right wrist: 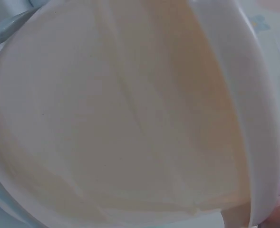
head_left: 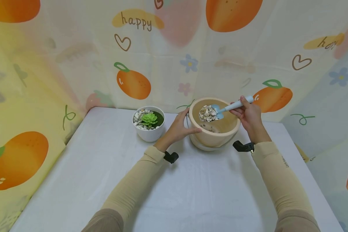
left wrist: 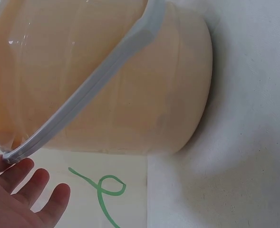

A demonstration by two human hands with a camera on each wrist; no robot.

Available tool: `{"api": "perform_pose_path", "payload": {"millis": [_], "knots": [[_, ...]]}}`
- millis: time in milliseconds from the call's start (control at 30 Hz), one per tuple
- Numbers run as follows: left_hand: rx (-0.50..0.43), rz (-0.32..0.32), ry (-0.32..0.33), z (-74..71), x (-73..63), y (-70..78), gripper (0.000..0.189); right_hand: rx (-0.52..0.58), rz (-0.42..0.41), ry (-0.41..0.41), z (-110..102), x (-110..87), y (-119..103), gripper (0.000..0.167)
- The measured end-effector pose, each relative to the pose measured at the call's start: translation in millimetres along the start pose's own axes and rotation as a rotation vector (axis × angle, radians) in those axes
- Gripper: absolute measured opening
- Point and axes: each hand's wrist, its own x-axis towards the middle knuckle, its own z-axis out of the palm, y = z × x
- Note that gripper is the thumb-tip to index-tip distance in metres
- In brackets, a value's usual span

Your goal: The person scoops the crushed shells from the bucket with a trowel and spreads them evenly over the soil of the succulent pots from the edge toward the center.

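Note:
A beige bucket point(head_left: 214, 140) stands on the white table. My left hand point(head_left: 178, 128) holds its left side, thumb at the near rim and fingers spread along the wall. In the left wrist view those fingertips meet the end of the grey carrying handle point(left wrist: 87, 92). My right hand point(head_left: 250, 120) grips the pale blue handle of a small shovel point(head_left: 235, 105) above the right rim. Whitish stone chips point(head_left: 207, 113) heap on its blade, which is over the bucket's opening. More speckled material point(head_left: 209, 128) shows inside the bucket. Its wall point(right wrist: 125, 114) fills most of the right wrist view.
Left of the bucket stands a white pot point(head_left: 148, 135) with pale stone chips, a dark green patch and a green succulent point(head_left: 149, 119). A printed fruit curtain point(head_left: 168, 74) hangs right behind the table point(head_left: 174, 193). Both wrists carry small black cameras.

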Motion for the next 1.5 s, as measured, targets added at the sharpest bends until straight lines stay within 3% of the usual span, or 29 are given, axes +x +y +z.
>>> {"api": "perform_pose_path", "payload": {"millis": [400,700,1133,1500], "knots": [[0.004,0.022,0.005,-1.2,-0.9,-3.1,0.104,0.045,-0.020,-0.003,0,-4.3,-1,0.022],[0.030,-0.005,0.015,-3.9,-3.0,-2.9,0.101,0.063,-0.027,0.009,2,-7.6,-2,0.021],[0.054,0.041,0.023,-12.7,-6.2,2.6,0.097,0.091,-0.056,0.002,8,-11.2,-3,0.019],[0.048,0.044,0.037,-24.7,-14.9,3.3,0.128,0.048,-0.074,0.025,16,-15.8,-3,0.023]]}}
